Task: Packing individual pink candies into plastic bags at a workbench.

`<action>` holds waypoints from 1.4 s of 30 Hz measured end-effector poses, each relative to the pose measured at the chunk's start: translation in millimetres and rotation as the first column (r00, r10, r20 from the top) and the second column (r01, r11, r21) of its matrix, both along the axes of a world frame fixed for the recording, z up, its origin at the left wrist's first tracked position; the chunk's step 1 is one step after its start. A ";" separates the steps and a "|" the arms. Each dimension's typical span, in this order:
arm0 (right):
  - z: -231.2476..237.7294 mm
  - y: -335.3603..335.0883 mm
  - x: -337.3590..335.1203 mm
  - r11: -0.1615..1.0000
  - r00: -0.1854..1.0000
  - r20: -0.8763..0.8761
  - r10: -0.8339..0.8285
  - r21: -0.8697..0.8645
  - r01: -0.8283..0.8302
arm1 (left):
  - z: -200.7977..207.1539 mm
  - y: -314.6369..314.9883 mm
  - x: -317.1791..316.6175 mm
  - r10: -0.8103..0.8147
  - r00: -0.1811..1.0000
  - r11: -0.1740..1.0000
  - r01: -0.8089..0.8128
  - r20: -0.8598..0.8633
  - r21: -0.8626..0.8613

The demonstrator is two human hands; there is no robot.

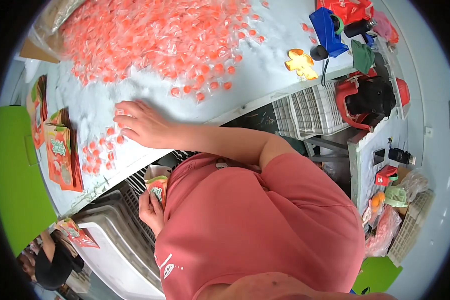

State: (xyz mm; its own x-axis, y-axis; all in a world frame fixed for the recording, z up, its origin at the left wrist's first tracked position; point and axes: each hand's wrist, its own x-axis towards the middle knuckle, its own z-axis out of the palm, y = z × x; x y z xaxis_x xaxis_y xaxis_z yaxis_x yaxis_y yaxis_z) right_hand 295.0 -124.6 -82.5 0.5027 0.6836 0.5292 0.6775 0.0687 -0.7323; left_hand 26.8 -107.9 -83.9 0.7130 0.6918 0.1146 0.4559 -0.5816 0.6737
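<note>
My left hand is closed round a red and green printed pouch at the table's front edge, against my shirt. The pouch's mouth gapes upward and shows a pale inside. On the white tabletop, my right hand rests palm down with its fingers apart, touching one or more clear-wrapped red candies partly hidden by them. A small group of wrapped candies lies just left of that hand. Beyond it spreads a large heap of the same candies. Stacked flat pouches lie on the table at left.
A blue tape dispenser and a yellow cutout are at the table's far right. White crates stand under the table on the right. White bins stand below at left, near another person. A green panel is at left.
</note>
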 end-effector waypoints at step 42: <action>24.2 -349.6 416.2 -0.096 0.647 0.717 -0.260 -0.686 0.721 | -8.2 -0.6 27.0 -0.050 0.986 0.991 0.029 -0.161 -0.132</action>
